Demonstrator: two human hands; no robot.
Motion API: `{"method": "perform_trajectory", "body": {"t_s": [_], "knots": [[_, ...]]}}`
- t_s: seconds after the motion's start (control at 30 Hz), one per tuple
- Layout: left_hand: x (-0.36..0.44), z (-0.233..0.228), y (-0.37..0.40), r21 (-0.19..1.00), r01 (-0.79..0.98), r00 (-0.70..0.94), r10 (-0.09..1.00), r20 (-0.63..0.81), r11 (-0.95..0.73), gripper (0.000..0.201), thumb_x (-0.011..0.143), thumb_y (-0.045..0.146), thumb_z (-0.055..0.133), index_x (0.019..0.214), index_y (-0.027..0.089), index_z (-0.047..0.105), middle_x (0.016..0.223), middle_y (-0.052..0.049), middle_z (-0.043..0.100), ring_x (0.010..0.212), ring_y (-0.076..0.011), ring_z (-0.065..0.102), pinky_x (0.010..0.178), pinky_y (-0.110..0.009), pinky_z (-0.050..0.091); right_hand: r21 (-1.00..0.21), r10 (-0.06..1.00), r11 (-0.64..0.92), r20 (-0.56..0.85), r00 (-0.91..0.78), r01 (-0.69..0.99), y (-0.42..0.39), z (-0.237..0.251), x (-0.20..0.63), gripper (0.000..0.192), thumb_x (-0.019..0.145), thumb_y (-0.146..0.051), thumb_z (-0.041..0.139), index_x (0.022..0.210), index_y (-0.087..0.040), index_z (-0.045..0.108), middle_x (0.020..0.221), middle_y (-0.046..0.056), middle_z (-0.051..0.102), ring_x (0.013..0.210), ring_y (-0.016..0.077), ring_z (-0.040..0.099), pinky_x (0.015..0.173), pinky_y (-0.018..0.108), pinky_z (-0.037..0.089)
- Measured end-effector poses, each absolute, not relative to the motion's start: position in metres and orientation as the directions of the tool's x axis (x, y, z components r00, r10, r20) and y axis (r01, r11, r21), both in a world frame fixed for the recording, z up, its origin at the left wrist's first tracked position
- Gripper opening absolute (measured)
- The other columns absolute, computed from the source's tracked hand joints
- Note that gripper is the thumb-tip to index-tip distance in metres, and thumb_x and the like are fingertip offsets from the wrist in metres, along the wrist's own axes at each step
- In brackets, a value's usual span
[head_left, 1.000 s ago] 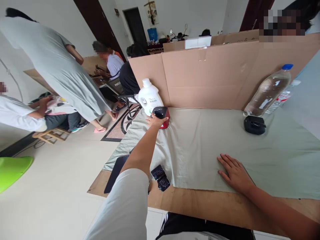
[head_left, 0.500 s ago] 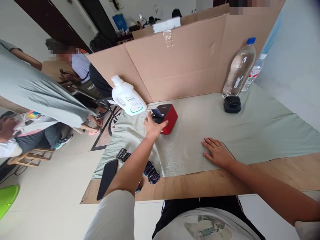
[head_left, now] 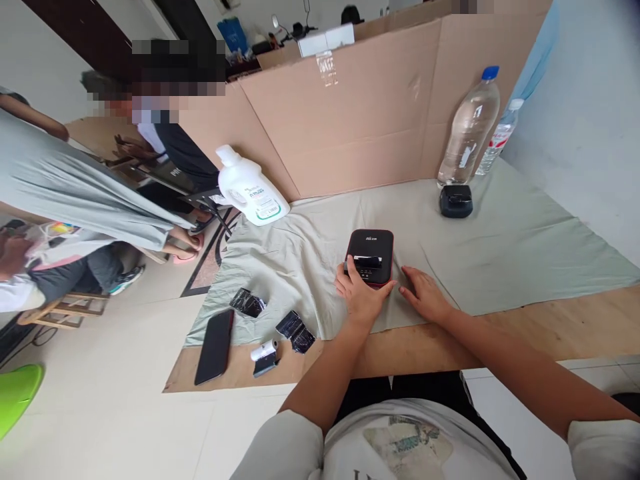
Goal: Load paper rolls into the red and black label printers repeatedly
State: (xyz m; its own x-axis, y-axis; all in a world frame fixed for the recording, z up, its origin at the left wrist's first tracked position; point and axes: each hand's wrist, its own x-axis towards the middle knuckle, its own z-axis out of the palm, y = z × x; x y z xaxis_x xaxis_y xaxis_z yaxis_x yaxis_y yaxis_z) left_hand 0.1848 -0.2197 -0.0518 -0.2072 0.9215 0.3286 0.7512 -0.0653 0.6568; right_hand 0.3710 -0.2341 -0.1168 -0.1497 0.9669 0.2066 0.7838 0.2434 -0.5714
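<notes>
A small black box with red sides, which looks like a portable printer (head_left: pixel 384 241), sits on the cloth in front of me, with a dark strip standing out of the slot in its top. My left hand (head_left: pixel 361 297) grips its near end, thumb at the right side and fingers at the left. Just right of it, my right hand (head_left: pixel 425 295) rests on the cloth, fingers stretched out, holding nothing. Left of my left arm lie two crumpled black plastic wrappers (head_left: pixel 296 332), a small white roll (head_left: pixel 263 350) and a dark flat piece (head_left: pixel 265 365) beside the roll.
A black phone (head_left: pixel 214 348) lies at the table's left front corner. A white jug (head_left: pixel 255 190), a large clear bottle (head_left: pixel 469 137), a smaller bottle (head_left: pixel 500 140) and a black case (head_left: pixel 456 201) stand along the cardboard wall (head_left: pixel 360 133). Other people are at the left.
My left hand has brought the printer from the back left toward me and to the right, turning it so its top faces me. My right hand stays on the cloth near its earlier place.
</notes>
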Motion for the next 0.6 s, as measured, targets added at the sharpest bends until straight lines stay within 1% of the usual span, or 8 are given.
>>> {"method": "perform_trajectory", "body": {"t_s": [0.1,0.13,0.2,0.27,0.37,0.43,0.53,0.6], "knots": [[0.162,-0.066,-0.22,0.758,0.604,-0.103,0.919,0.381,-0.246,0.095,0.075,0.066,0.068,0.148,0.017,0.034,0.142,-0.021,0.041,0.135,-0.0362,0.041,0.112,-0.056,0.034,-0.779,0.976,0.183,0.216,-0.016,0.599,-0.228,-0.117,0.36,0.071,0.097,-0.059,0.038,0.156,-0.021,0.026,0.153,0.017,0.044,0.138,0.033,0.047,0.11,0.058,0.042],[0.154,-0.071,-0.216,0.806,0.525,-0.104,0.919,0.381,-0.274,0.086,0.082,0.067,0.059,0.147,0.016,0.036,0.14,-0.021,0.044,0.133,-0.0336,0.044,0.111,-0.053,0.037,-0.819,0.975,0.185,0.221,0.001,0.543,-0.226,-0.116,0.355,0.073,0.097,-0.06,0.039,0.157,-0.023,0.023,0.156,0.016,0.04,0.14,0.0329,0.045,0.111,0.058,0.041],[0.141,-0.081,-0.204,0.9,0.353,-0.137,0.938,0.318,-0.254,0.075,0.091,0.068,0.043,0.143,0.015,0.042,0.137,-0.019,0.05,0.13,-0.03,0.049,0.11,-0.048,0.04,-0.858,0.968,0.217,0.251,0.013,0.465,-0.223,-0.114,0.342,0.077,0.095,-0.061,0.043,0.159,-0.026,0.018,0.161,0.014,0.033,0.145,0.0327,0.038,0.114,0.059,0.037],[0.134,-0.093,-0.194,0.958,0.202,-0.122,0.965,0.233,-0.206,0.072,0.094,0.069,0.032,0.141,0.017,0.047,0.139,-0.017,0.052,0.132,-0.0289,0.049,0.113,-0.048,0.038,-0.859,0.952,0.27,0.306,0.013,0.434,-0.221,-0.115,0.329,0.085,0.093,-0.064,0.047,0.16,-0.025,0.011,0.162,0.015,0.029,0.148,0.0332,0.032,0.117,0.059,0.033],[0.133,-0.11,-0.192,0.971,0.083,-0.006,0.974,0.225,-0.224,0.072,0.095,0.07,0.026,0.141,0.019,0.05,0.146,-0.014,0.051,0.141,-0.0284,0.042,0.121,-0.046,0.028,-0.82,0.923,0.337,0.384,0.008,0.463,-0.225,-0.122,0.315,0.104,0.086,-0.069,0.056,0.16,-0.022,0.0,0.164,0.019,0.021,0.149,0.0368,0.027,0.118,0.063,0.029],[0.133,-0.117,-0.198,0.966,0.06,0.019,0.968,0.249,-0.25,0.072,0.095,0.069,0.027,0.143,0.02,0.049,0.149,-0.013,0.049,0.144,-0.0279,0.038,0.124,-0.044,0.024,-0.793,0.92,0.339,0.391,-0.004,0.506,-0.231,-0.128,0.312,0.112,0.081,-0.069,0.062,0.16,-0.022,-0.003,0.164,0.02,0.019,0.149,0.0389,0.026,0.117,0.064,0.029],[0.13,-0.119,-0.206,0.958,0.06,0.019,0.96,0.278,-0.279,0.069,0.097,0.067,0.028,0.147,0.022,0.044,0.155,-0.011,0.043,0.148,-0.0274,0.032,0.126,-0.043,0.021,-0.795,0.941,0.296,0.337,-0.021,0.529,-0.239,-0.132,0.313,0.112,0.081,-0.067,0.064,0.16,-0.023,-0.003,0.163,0.02,0.022,0.148,0.0386,0.03,0.115,0.064,0.033],[0.128,-0.117,-0.209,0.945,0.09,0.057,0.949,0.311,-0.316,0.067,0.098,0.064,0.03,0.149,0.023,0.04,0.155,-0.01,0.042,0.149,-0.0278,0.031,0.126,-0.045,0.021,-0.811,0.953,0.269,0.302,-0.022,0.519,-0.241,-0.13,0.314,0.112,0.081,-0.067,0.064,0.16,-0.024,-0.002,0.163,0.019,0.025,0.147,0.0382,0.032,0.114,0.063,0.034]]}}
